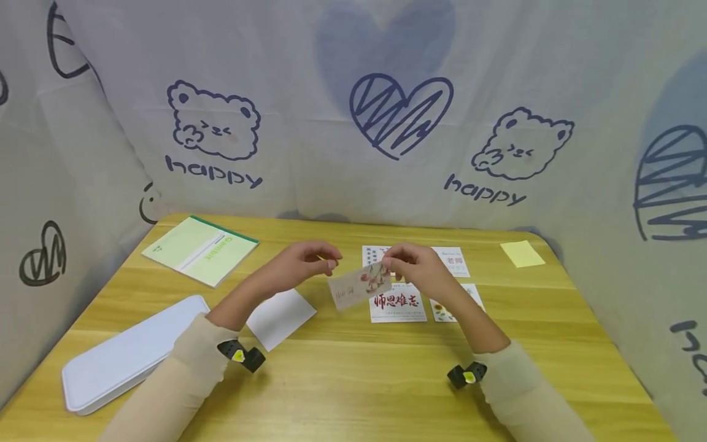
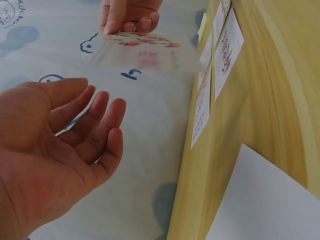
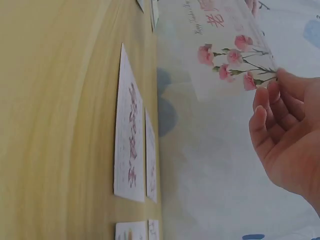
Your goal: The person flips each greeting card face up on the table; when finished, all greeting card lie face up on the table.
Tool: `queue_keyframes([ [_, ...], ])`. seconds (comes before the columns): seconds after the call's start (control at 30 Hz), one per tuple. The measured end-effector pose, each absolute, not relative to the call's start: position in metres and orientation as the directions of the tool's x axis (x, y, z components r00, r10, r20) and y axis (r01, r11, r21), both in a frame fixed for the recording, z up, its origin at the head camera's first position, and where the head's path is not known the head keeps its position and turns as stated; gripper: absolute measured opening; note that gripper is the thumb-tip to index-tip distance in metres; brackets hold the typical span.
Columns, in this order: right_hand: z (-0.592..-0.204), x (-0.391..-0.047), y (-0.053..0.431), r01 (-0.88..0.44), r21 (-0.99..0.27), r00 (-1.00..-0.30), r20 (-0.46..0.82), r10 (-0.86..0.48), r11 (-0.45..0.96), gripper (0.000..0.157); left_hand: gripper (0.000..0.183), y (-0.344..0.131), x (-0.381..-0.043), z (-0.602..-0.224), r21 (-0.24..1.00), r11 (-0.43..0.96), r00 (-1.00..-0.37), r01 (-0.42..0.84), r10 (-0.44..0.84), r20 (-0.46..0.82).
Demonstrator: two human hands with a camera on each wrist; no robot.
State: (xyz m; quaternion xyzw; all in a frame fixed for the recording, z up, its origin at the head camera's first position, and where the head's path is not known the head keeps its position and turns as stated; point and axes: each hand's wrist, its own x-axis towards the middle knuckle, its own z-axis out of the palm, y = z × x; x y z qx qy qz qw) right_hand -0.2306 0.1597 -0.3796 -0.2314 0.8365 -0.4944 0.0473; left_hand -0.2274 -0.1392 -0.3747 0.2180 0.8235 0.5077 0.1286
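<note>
Between thumb and fingers my right hand (image 1: 422, 270) pinches one end of a thin translucent card (image 1: 350, 293). Pink carnations and red lettering show on the card (image 3: 227, 62) in the right wrist view, where it hangs above the table. My left hand (image 1: 295, 268) hovers near the card's other end, its fingers loosely bent and holding nothing; a gap separates it from the card in the left wrist view. Beneath and behind the right hand lie several printed cards, one with large red characters (image 1: 397, 301) and one with sunflowers (image 1: 442, 312), partly hidden by that hand.
A blank white sheet (image 1: 282, 319) lies below the left hand. Left of it are a long white case (image 1: 129, 356) and a pale green notebook (image 1: 201, 250). A yellow sticky note pad (image 1: 521, 253) lies at the far right. Printed cloth (image 1: 309, 166) hangs behind the wooden table (image 1: 353, 380).
</note>
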Motion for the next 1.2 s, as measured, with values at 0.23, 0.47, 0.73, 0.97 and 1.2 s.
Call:
queue_keyframes([
  [0.23,-0.384,-0.237,0.164,-0.247,-0.882,-0.928,0.095,-0.361,0.402,0.023,0.031,-0.138,-0.23,-0.379,0.919,0.345,-0.88,0.193,0.475,0.007],
  [0.47,-0.387,-0.238,0.163,-0.246,-0.884,-0.931,0.1,-0.352,0.398,0.024,0.021,-0.137,-0.23,-0.38,0.929,0.328,-0.898,0.17,0.441,0.009],
  [0.73,-0.387,-0.235,0.159,-0.311,-0.829,-0.913,0.124,-0.389,0.465,0.022,0.021,-0.136,-0.229,-0.379,0.923,0.341,-0.91,0.178,0.415,0.022],
  [0.97,-0.385,-0.223,0.141,-0.383,-0.79,-0.85,0.099,-0.517,0.478,0.023,0.017,-0.129,-0.225,-0.38,0.915,0.345,-0.894,0.21,0.446,0.037],
  [1.2,-0.384,-0.219,0.135,-0.333,-0.824,-0.887,0.109,-0.448,0.459,0.019,0.025,-0.126,-0.225,-0.383,0.926,0.317,-0.895,0.204,0.443,0.045],
])
